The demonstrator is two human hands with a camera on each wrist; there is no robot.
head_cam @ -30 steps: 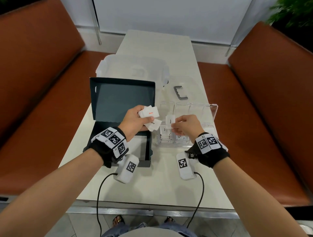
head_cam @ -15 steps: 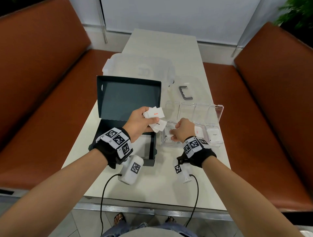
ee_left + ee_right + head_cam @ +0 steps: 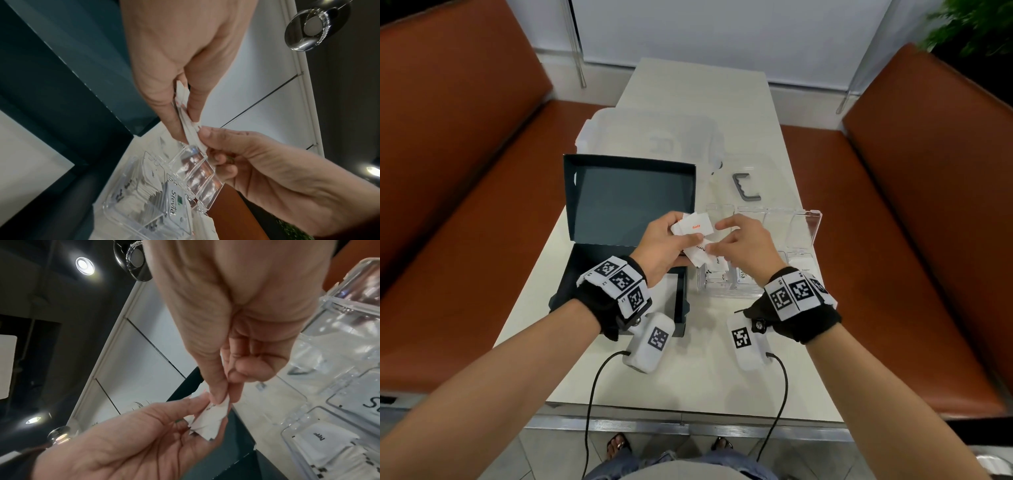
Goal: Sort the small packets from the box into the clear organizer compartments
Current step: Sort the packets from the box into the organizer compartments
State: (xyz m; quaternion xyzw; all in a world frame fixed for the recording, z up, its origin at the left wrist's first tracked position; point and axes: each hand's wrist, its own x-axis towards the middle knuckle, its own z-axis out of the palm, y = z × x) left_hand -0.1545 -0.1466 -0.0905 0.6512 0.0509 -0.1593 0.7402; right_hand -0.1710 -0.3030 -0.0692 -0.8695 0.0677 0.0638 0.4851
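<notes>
My left hand [image 3: 688,236] grips a fan of small white packets [image 3: 700,255] above the gap between box and organizer; the top one reads "Salt" [image 3: 695,226]. My right hand [image 3: 717,240] pinches the edge of one packet in that fan. In the right wrist view, thumb and forefinger close on the packet's [image 3: 211,418] corner. The left wrist view shows the packets [image 3: 190,129] edge-on between both hands. The dark box [image 3: 626,202] stands open at the left. The clear organizer [image 3: 803,240] lies at the right, with packets in its near compartments, one marked Stevia [image 3: 174,201].
A frosted plastic container [image 3: 650,137] sits behind the box, and a grey bracket [image 3: 745,188] lies behind the organizer. Brown benches [image 3: 465,205] flank the narrow table on both sides. The table's front edge [image 3: 688,418] is close to my body.
My right hand lowered a packet into a near organizer compartment, then rose back to the fan, where it now pinches another packet. My left hand barely moved.
</notes>
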